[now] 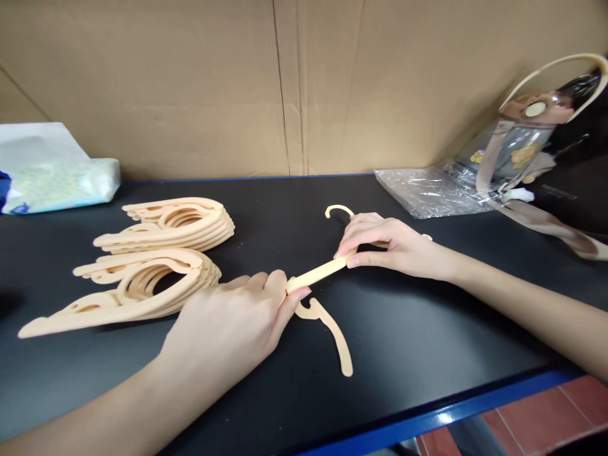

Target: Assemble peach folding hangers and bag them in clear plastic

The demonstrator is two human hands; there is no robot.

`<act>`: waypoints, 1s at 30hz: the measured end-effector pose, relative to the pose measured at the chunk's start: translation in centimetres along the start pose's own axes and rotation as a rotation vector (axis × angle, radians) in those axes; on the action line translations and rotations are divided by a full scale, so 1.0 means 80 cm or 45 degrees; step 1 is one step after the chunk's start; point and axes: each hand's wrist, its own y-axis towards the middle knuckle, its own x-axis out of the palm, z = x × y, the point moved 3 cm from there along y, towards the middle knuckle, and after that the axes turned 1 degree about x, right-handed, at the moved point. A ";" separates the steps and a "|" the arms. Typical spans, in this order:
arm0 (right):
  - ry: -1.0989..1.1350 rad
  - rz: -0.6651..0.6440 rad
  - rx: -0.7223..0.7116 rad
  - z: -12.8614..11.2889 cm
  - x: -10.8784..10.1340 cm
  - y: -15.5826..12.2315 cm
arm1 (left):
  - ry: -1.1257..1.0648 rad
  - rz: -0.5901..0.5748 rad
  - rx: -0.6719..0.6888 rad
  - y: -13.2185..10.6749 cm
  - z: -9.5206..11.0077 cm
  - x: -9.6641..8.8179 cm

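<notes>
Right hand inside blue edge

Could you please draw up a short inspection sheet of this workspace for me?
Surface: black tabletop with a blue edge.
Job's things: pale strip between the hands; curved end by the left hand and hook beyond the right, any joins hidden; rear hanger stack and front hanger stack at left.
Clutter: soft package far left; clear plastic bag and strapped bottle at right.
Hands: left hand grips the strip's near end; right hand pinches its far end.
Cables: nothing seen.
Surroundings: brown panel behind; red tiled floor lower right.
</notes>
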 end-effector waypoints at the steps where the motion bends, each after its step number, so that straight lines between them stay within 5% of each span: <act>1: -0.001 0.002 -0.003 0.000 0.000 0.000 | 0.015 0.014 0.006 0.001 0.000 -0.001; 11: 0.094 0.013 0.020 0.008 -0.006 -0.001 | -0.009 0.133 0.078 0.010 -0.002 -0.018; 16: 0.130 0.017 0.087 0.009 -0.007 -0.001 | -0.062 0.215 0.184 0.013 -0.005 -0.009; 30: -0.075 0.086 0.106 0.016 0.007 0.000 | -0.429 -0.091 -0.009 0.010 -0.015 0.029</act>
